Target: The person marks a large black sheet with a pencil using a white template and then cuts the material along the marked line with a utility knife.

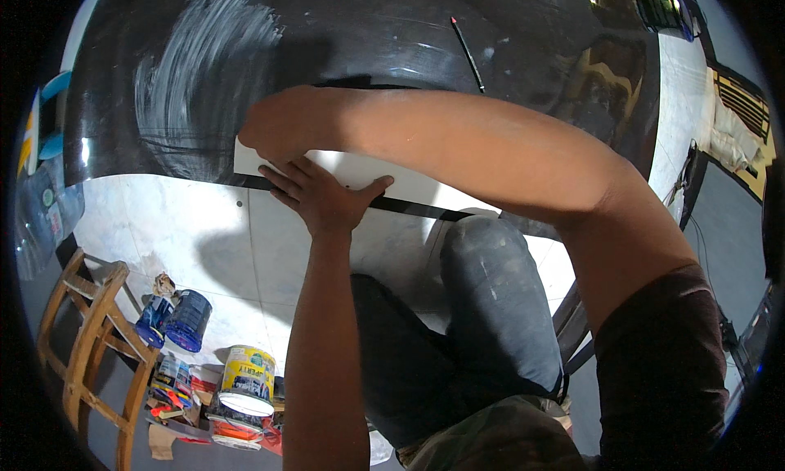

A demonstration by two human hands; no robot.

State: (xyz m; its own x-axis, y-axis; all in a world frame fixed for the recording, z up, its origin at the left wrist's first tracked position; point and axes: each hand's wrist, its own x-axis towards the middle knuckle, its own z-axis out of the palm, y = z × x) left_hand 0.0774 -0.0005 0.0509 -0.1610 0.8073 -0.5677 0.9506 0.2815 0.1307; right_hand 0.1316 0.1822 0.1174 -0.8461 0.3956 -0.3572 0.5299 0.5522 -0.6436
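Note:
A long white strip or panel (pixel 425 188) lies along the near edge of a dark, glossy tabletop (pixel 368 21). My left hand (pixel 327 195) rests flat on it with fingers and thumb spread. Crossing over from the right, my right forearm covers much of the strip, and my right hand (pixel 282 123) is curled at the strip's left end. Its fingertips are tucked out of sight, and whatever they hold is hidden. Beyond the forearm lies a dark pencil (pixel 468 56) with a reddish end.
Whitish smears (pixel 208 54) streak the tabletop's left part. On the floor at lower left stand a wooden chair frame (pixel 90 348), blue cans (pixel 188 320) and a yellow paint bucket (pixel 248 373) among tools. A dark can (pixel 658 13) sits at the far right corner.

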